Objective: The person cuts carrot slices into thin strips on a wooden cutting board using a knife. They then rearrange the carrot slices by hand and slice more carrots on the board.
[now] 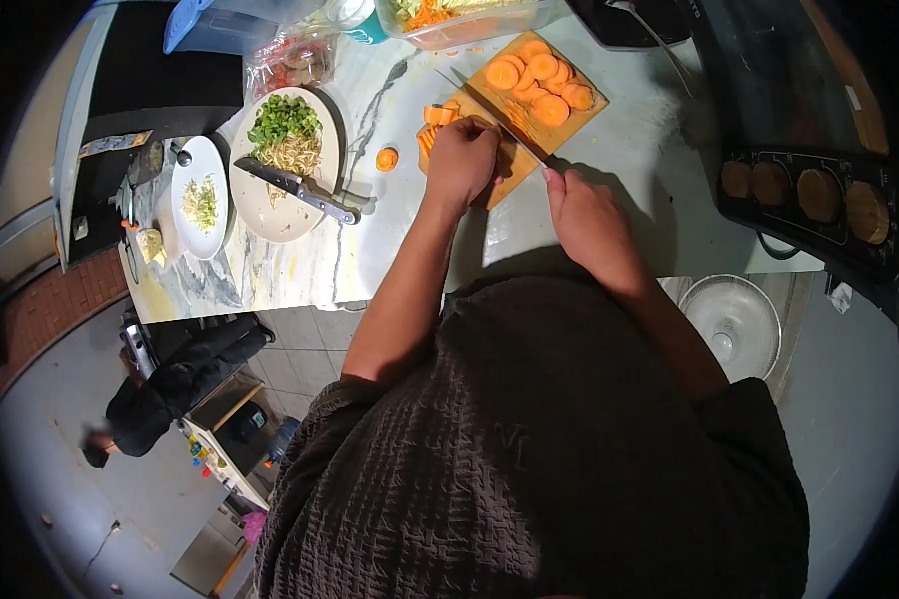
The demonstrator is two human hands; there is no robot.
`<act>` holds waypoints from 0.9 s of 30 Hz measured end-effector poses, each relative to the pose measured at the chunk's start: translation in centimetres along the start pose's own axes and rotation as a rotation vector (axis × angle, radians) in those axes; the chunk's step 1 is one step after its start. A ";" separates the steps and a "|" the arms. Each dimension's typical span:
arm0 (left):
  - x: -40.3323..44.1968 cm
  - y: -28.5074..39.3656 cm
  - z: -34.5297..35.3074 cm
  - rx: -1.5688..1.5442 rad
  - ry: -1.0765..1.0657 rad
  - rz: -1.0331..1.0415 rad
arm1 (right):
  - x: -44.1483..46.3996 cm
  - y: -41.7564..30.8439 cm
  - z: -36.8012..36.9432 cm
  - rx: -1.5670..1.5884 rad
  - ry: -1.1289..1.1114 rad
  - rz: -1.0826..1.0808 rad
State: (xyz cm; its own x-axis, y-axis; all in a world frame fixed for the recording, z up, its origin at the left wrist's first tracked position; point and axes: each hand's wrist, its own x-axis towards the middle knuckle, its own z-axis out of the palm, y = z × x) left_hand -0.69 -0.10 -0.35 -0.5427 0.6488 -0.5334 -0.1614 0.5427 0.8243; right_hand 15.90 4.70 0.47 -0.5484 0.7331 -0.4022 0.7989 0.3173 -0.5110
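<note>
My right hand (584, 215) grips the handle of a kitchen knife (504, 122), whose blade slants up and left across the wooden cutting board (514, 190). Close beside the blade, my left hand (462, 165) is curled down onto the board over carrot pieces (436, 117); its fingertips are mostly hidden. Round carrot slices (542, 68) lie in a heap on the far part of the board, with thin carrot strips near the blade. A carrot end (387, 159) sits on the countertop left of the board.
Left are a plate (288, 228) of chopped greens and sprouts with a second knife (295, 188) across it, and a smaller white dish (201, 245). A plastic container (449, 38) stands behind; a stove (819, 195) is at right. A glass bowl (734, 324) sits lower right. Another person (170, 384) stands lower left.
</note>
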 end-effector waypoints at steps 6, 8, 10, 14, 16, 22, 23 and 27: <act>0.0 -0.1 -0.1 -0.041 0.002 -0.004 | -1.1 0.6 -0.8 -0.061 0.025 0.007; 0.0 -0.4 0.0 -0.013 0.011 -0.002 | -1.3 1.0 -0.8 -0.057 0.019 0.006; 0.1 -0.5 0.0 0.020 0.017 0.008 | -1.3 1.2 -0.7 -0.051 0.022 0.007; 0.2 -0.6 -0.1 0.012 0.011 0.014 | -1.3 1.5 -0.6 -0.017 0.029 -0.003; 0.0 -0.3 -0.1 -0.014 0.002 0.017 | -1.3 1.6 -0.5 -0.001 0.027 -0.010; -0.3 0.1 -0.1 -0.046 -0.014 -0.019 | -1.3 1.9 -0.4 0.023 0.016 -0.017; -0.3 0.2 -0.1 -0.057 -0.012 -0.025 | -1.2 1.9 -0.4 0.023 0.023 -0.016; -0.2 0.0 0.0 -0.062 -0.003 -0.019 | -1.2 1.8 -0.5 0.034 0.041 -0.030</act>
State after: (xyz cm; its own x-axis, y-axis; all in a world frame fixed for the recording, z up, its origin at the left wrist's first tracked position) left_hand -0.59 -0.25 -0.25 -0.5363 0.6403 -0.5500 -0.2227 0.5212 0.8239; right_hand 18.08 4.67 0.39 -0.5611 0.7479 -0.3548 0.7728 0.3197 -0.5482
